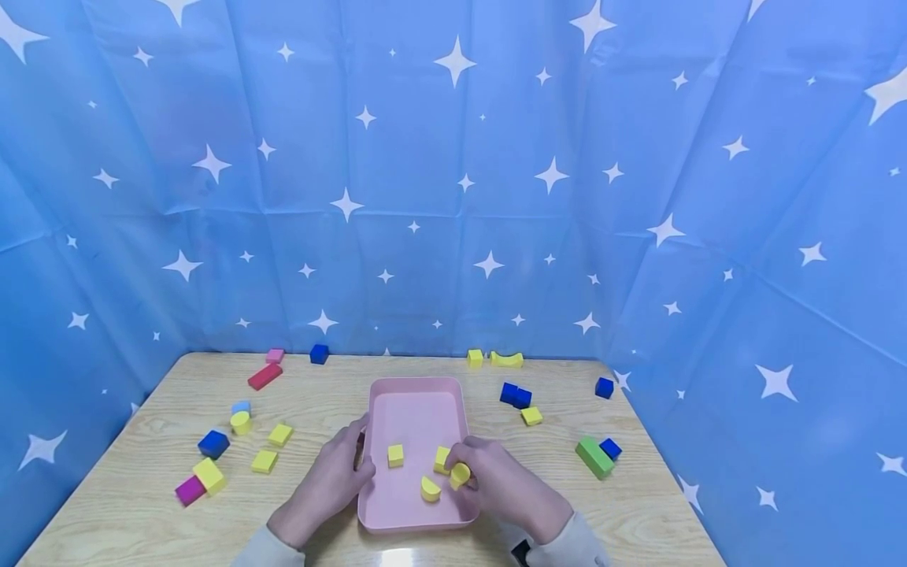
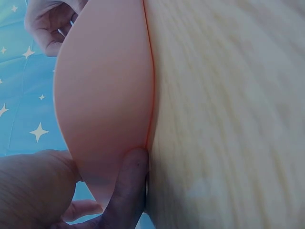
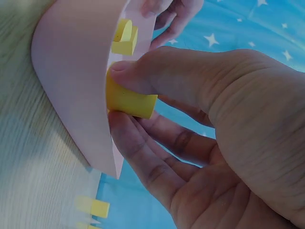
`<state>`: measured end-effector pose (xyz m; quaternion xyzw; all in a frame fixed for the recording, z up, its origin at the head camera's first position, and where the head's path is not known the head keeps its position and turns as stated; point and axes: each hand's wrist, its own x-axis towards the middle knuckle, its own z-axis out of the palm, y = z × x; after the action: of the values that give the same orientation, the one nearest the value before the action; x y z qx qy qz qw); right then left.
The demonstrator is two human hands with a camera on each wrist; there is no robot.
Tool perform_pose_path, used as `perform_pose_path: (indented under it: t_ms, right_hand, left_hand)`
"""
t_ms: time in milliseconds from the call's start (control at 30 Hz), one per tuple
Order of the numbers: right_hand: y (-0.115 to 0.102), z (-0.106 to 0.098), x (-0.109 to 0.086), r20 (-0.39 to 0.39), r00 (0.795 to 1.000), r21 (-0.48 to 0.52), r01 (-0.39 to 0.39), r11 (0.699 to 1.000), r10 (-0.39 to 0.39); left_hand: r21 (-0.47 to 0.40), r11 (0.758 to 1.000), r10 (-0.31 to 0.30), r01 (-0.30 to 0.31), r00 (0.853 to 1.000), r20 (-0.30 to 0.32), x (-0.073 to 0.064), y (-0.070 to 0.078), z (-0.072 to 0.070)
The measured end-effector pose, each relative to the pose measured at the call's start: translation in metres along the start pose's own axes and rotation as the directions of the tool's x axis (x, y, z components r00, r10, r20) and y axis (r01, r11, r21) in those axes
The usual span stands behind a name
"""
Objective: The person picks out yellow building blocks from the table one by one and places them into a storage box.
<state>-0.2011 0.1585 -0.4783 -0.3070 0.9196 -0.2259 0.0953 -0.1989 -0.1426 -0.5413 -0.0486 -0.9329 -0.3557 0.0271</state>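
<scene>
A pink tray (image 1: pixel 418 413) lies on the table, and my left hand (image 1: pixel 333 468) grips its left side, thumb at the rim. In the left wrist view, fingers of that hand lie against the tray's outer wall (image 2: pixel 105 86). Between thumb and fingers my right hand (image 1: pixel 510 484) pinches a yellow cylinder (image 3: pixel 131 98) at the tray's right rim. Inside the tray are a yellow cube (image 1: pixel 395 456), a yellow half-round block (image 1: pixel 430 489) and another yellow block (image 1: pixel 442 459), which the right hand partly hides.
Left of the tray lie yellow blocks (image 1: pixel 264 461), a blue cube (image 1: pixel 213 444), a purple block (image 1: pixel 190 491) and a red block (image 1: pixel 265 376). To the right are blue cubes (image 1: pixel 516 395), a yellow block (image 1: pixel 531 416) and a green block (image 1: pixel 594 458). A starred blue curtain (image 1: pixel 411 260) hangs behind.
</scene>
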Motion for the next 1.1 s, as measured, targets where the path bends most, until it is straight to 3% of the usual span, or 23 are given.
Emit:
perform_pose_path:
  t_ms: [300, 633, 1100]
  right_hand:
    - [-0.0022, -0.0011, -0.0023, -0.002, 1.0, 0.006, 0.005, 1.0, -0.005]
    - [-0.0026, -0.0033, -0.0036, 0.018, 0.999, 0.037, -0.041, 0.998, 0.04]
    - [0.0048, -0.0046, -0.0049, -0.071, 0.997, 0.004, 0.01, 1.0, -0.009]
  left_hand:
    - [0.002, 1.0, 0.009, -0.009, 1.0, -0.01, -0.0003, 0.0, -0.0008]
    - [-0.003, 1.0, 0.0, 0.0, 1.0, -0.002, -0.0003, -0.0007, -0.0003]
    - [-0.006, 1.0, -0.008, 0.008, 1.0, 0.008, 0.0, 0.0001, -0.0015]
